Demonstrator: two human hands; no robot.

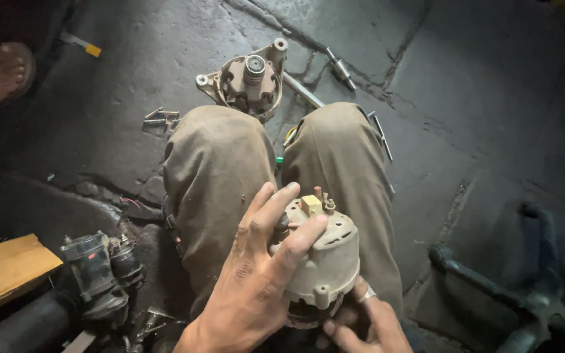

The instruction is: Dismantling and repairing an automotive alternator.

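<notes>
Alternator housing [325, 258] gripped on lap: left hand [256, 287] clasps top, right hand [361, 323] cups underneath. Front end bracket [250, 82] already off, lying on floor [132, 72] beyond knees. Loose bolts [159, 118] beside it; rear half seemingly not yet stripped.

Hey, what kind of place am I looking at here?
Probably an informal auto-electrical repair workshop. The left hand and right hand hold an alternator housing, another alternator end housing lies on the cracked, oily concrete floor, and loose bolts lie beside it.

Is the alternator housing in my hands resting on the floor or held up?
Held up. The left hand grips the alternator housing from above, the right hand supports it underneath, over the knees.
</notes>
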